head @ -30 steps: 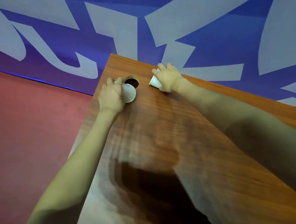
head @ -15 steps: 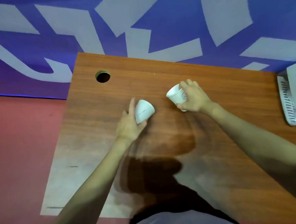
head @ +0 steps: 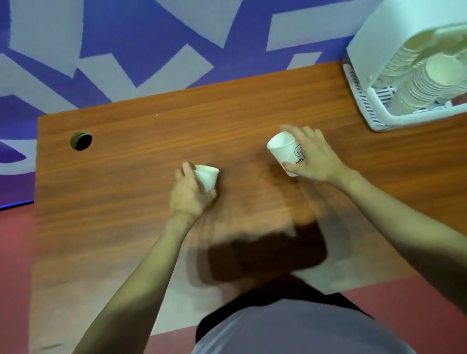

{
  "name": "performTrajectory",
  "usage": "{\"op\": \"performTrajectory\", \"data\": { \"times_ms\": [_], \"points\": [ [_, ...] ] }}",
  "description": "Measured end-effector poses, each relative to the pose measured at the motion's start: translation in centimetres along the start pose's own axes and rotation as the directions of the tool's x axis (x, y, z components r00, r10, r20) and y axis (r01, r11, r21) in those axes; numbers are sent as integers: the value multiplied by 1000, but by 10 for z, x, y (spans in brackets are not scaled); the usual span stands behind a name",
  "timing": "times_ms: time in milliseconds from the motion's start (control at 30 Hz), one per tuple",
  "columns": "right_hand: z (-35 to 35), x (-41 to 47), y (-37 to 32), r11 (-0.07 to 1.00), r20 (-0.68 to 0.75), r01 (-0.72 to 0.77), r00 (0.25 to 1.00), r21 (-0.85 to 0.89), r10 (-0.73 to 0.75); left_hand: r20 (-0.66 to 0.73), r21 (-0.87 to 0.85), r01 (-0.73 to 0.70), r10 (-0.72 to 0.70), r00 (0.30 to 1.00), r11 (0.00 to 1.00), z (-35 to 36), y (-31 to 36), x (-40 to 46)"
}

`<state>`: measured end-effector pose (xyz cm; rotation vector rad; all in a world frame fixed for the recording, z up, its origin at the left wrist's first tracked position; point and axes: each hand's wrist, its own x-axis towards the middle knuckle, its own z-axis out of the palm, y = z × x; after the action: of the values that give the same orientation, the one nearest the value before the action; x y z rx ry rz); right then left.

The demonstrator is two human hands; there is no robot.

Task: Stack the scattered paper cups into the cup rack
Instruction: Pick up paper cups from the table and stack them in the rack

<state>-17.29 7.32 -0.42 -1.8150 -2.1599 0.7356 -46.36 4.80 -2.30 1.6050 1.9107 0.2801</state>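
My left hand grips a white paper cup that lies tilted, its base pointing right. My right hand holds a second white paper cup with a smiley face and black lettering, its mouth turned up and to the left. Both hands hover over the middle of the wooden table. The white cup rack stands at the table's far right edge. It holds tall stacks of nested cups, seen from above.
A round cable hole sits near the table's back left corner. Beyond the table is a purple and white patterned floor. Red floor lies left and right of the table. My torso is at the bottom of the view.
Both hands have carried their cups from the back left corner by the cable hole toward the table's middle. The view has swung right, and the cup rack has come into sight.
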Motion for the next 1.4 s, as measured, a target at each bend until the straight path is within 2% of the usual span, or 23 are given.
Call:
{"op": "performTrajectory", "data": {
  "times_ms": [133,233,400,500,667,767,933,1033,1200,1300,1400],
  "points": [
    [-36,-37,61,998,-74,-25,997,49,29,10,-38,-155,155,988,987,43,71,-16],
    [-62,-63,108,996,-109,-50,992,72,58,36,-88,-217,221,975,972,78,125,-29],
    [-93,-105,173,991,-211,-48,975,125,73,105,-171,-240,260,960,955,129,195,-48],
    [-114,-121,201,979,-289,-47,951,200,105,89,-171,-261,279,956,950,146,229,-50],
    [-150,-128,236,958,-411,-51,896,283,169,-64,-210,-370,365,929,905,151,295,-36],
    [-174,-122,251,963,-518,-5,843,269,149,-191,-253,-499,463,865,829,143,344,-25],
    [-222,-99,269,935,-656,50,725,351,208,-385,-282,-626,512,768,727,126,422,-9],
    [-244,-84,279,942,-727,75,656,328,201,-404,-279,-660,538,739,697,127,449,-2],
    [-256,-63,294,937,-764,53,595,347,249,-383,-227,-667,565,731,709,150,465,10],
    [-254,-52,302,930,-765,42,583,365,274,-373,-197,-655,562,738,730,166,464,18],
    [-246,-43,311,933,-752,43,606,357,259,-373,-177,-642,553,745,746,180,460,23]
  ]
}}
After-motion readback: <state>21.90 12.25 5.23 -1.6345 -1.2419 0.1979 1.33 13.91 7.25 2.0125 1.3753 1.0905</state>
